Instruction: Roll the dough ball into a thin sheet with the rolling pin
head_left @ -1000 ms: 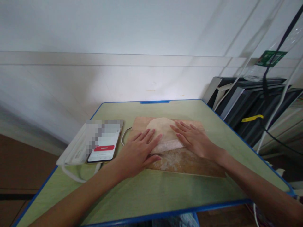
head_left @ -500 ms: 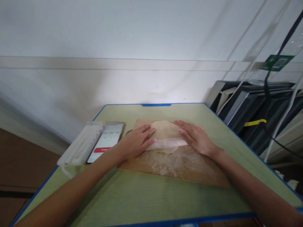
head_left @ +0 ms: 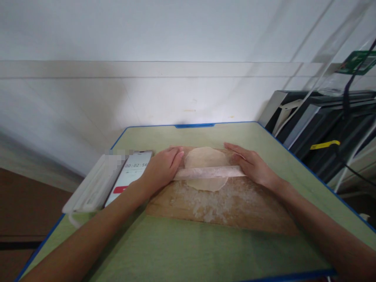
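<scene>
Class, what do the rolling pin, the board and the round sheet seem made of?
Rolling pin: probably wood, matte; its pale, dusty-looking surface leaves plastic possible.
Board: likely wood, dull; brown, mottled, smeared with white powder.
Round sheet: apparently dough, smooth, matte; pale cream, thin, slightly uneven edge.

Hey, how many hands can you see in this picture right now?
2. The bare left hand is at the left end of the whitish, cylindrical rolling pin; the bare right hand is at its right end. No other hands show.
</scene>
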Demonstrator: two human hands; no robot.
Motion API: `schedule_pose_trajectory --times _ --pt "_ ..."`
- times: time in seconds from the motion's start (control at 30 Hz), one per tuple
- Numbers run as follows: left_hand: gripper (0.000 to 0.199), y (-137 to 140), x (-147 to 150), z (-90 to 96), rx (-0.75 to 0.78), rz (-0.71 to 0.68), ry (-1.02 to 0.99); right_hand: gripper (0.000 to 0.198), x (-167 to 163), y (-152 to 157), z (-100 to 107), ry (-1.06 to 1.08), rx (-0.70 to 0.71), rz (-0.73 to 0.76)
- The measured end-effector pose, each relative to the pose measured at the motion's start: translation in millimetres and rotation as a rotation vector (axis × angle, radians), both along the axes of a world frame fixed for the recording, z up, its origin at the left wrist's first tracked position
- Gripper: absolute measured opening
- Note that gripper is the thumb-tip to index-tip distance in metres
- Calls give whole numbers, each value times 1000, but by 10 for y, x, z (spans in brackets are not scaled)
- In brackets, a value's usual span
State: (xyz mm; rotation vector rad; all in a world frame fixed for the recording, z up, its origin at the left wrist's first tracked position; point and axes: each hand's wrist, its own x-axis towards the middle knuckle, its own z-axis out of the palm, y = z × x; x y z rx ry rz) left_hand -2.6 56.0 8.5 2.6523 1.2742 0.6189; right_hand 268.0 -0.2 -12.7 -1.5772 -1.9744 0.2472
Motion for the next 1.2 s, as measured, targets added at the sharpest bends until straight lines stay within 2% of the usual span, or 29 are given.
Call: schedule_pose_trajectory --times 0.23,0.4,0.63,1.0,1.2 --pt "48 155 10 -41 -72 -3 92 44 76 67 -41 -68 -90 4" --pt "49 201 -7 -84 -131 -8 156 45 109 79 -95 -109 -105 -2" --pt "48 175 12 -62 -161 -35 174 45 77 64 -77 -114 -87 82" --pt "46 153 5 -95 -126 -10 158 43 109 55 -100 -119 -62 100" --pt "35 83 19 -34 -11 15 144 38 49 40 -108 -76 47 58"
